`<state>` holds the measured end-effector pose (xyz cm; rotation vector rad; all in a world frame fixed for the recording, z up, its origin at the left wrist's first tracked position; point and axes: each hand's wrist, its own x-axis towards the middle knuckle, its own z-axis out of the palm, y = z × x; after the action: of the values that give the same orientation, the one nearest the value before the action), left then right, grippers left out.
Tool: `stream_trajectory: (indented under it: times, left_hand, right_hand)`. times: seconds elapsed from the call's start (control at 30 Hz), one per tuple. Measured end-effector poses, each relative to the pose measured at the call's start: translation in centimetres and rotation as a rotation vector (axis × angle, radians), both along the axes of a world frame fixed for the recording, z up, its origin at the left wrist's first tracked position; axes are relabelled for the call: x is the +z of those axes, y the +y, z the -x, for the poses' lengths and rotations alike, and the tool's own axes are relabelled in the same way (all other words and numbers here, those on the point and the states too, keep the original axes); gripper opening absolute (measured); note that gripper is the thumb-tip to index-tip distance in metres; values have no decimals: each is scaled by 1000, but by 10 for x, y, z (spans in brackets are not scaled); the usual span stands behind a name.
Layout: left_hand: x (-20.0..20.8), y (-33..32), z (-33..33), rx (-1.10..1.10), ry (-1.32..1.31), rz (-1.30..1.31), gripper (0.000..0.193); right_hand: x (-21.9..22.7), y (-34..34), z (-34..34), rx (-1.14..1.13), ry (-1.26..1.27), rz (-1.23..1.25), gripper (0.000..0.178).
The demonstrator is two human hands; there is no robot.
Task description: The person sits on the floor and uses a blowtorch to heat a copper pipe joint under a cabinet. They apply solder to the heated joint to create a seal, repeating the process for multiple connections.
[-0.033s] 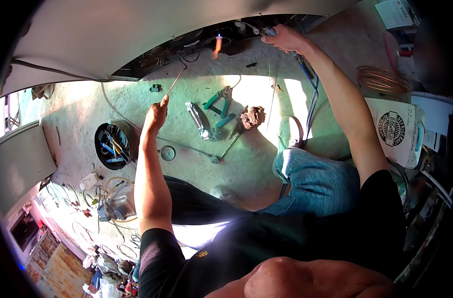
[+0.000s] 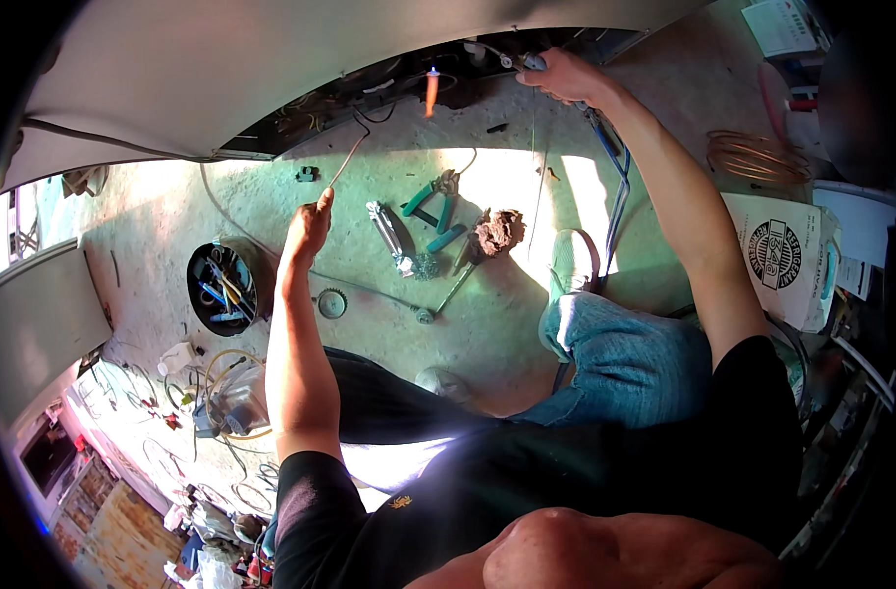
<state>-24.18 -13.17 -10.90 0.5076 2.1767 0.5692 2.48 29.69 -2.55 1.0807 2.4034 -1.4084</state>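
Note:
My left hand (image 2: 310, 228) is closed around a thin metal rod (image 2: 348, 160), whose bent far end reaches toward the dark open base of a large pale cabinet (image 2: 271, 59). At the right end of that opening, my right hand (image 2: 566, 79) grips a torch handle (image 2: 534, 63). Blue twin hoses (image 2: 619, 187) run down below this hand. Between the hands, a flame (image 2: 431, 93) burns at the opening, bluish at its top and orange below. Parts inside the base are too dark to make out.
On the floor lie green-handled pliers (image 2: 438, 203), a foil-like packet (image 2: 389, 236), a brown rag-like clump (image 2: 499, 233) and a ring-shaped part (image 2: 331, 302). A black tool bucket (image 2: 222, 294) stands left. Coiled copper tubing (image 2: 757, 155) and a white box (image 2: 784, 260) are at right.
The orange part of the flame, bent toward the lower left before, now points straighter down. Both hands look unmoved.

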Motion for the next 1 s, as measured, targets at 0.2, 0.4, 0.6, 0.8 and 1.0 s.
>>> stream_trajectory:
  times: [0.2, 0.4, 0.6, 0.8, 1.0]
  left_hand:
    - [-1, -1, 0, -3, 3, -18, 72]
    - [2, 0, -1, -8, -3, -23, 72]
    - [2, -1, 0, -26, 21, -10, 73]
    - [2, 0, -2, -27, 38, -22, 72]
    - [6, 3, -7, -51, 92, -38, 74]
  right_hand:
    - [-3, -1, -1, -18, 5, -29, 39]
    - [0, -2, 1, -10, 2, -16, 39]
    - [-2, -1, 2, -41, 19, 67, 37]
    - [-4, -1, 3, -24, 12, 18, 40]
    - [-7, 4, 3, 8, -119, -14, 29]
